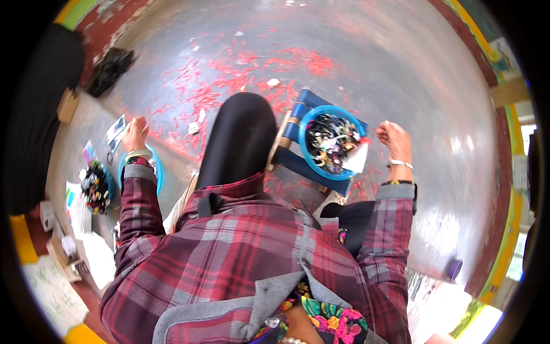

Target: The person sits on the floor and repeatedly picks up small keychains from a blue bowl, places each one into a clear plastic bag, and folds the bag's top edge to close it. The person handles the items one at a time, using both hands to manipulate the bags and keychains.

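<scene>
My left hand is raised at the left, fingers bent together; whatever they pinch, if anything, is too small to make out. Just below its wrist shows a blue basin, mostly covered by my sleeve. Out to the right, my right hand is closed with thumb and fingers pressed together, and I cannot make out anything in it. Between my right hand and my knee stands a light-blue basin, filled with small mixed black, white and coloured pieces. A white card leans inside its right edge, near a small red piece.
Under the light-blue basin is a low stool with dark-blue straps. Red scraps litter the grey floor ahead. Another container of dark mixed pieces stands at left, near a black plastic bag. My black-clad knee rises in the middle.
</scene>
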### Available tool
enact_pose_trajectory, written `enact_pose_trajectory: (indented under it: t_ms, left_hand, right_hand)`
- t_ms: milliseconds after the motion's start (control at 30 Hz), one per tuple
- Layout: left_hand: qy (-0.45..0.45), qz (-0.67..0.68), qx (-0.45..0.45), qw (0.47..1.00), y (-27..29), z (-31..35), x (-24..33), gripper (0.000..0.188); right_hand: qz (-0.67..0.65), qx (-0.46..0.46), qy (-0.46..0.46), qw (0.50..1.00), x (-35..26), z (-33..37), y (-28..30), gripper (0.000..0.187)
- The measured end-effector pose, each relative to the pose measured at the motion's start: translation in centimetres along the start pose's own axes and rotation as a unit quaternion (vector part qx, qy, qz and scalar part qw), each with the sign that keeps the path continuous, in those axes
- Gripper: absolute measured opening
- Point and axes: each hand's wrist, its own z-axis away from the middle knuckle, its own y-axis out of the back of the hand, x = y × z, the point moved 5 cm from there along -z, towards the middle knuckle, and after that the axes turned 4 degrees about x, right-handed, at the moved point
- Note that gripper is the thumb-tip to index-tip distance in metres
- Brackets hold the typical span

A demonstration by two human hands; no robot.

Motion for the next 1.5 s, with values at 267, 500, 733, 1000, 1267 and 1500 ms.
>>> enact_pose_trajectory:
  t_ms: [267, 500, 733, 1000, 1267, 1500]
  left_hand:
    - [-0.041, 0.187, -0.352, 0.916, -25.7, 18.6, 15.1, 0.021]
    - [-0.057, 0.154, -0.551, 0.818, -37.9, 29.8, 14.9, 0.026]
    - [0.037, -0.027, -0.500, 0.865, -40.9, 28.0, 5.9, 0.028]
    - [-0.013, -0.060, -0.513, 0.856, -40.7, 28.2, 6.4, 0.028]
    - [-0.029, -0.074, -0.517, 0.852, -40.8, 28.0, 6.1, 0.029]
    - [-0.044, -0.086, -0.529, 0.843, -41.0, 28.2, 6.2, 0.029]
  right_hand:
    - [0.021, 0.017, 0.005, 1.000, -0.1, -0.1, 1.3, 0.026]
    - [0.367, -0.123, -0.054, 0.921, 5.5, -1.4, 2.8, 0.029]
    - [0.483, -0.196, -0.101, 0.847, 8.3, -1.4, 0.6, 0.036]
    - [0.439, -0.149, -0.072, 0.883, 10.5, -3.0, 0.3, 0.028]
    - [0.468, -0.126, -0.053, 0.873, 11.0, -3.4, 0.5, 0.021]
    - [0.401, -0.109, -0.060, 0.908, 8.9, -3.0, 2.3, 0.014]
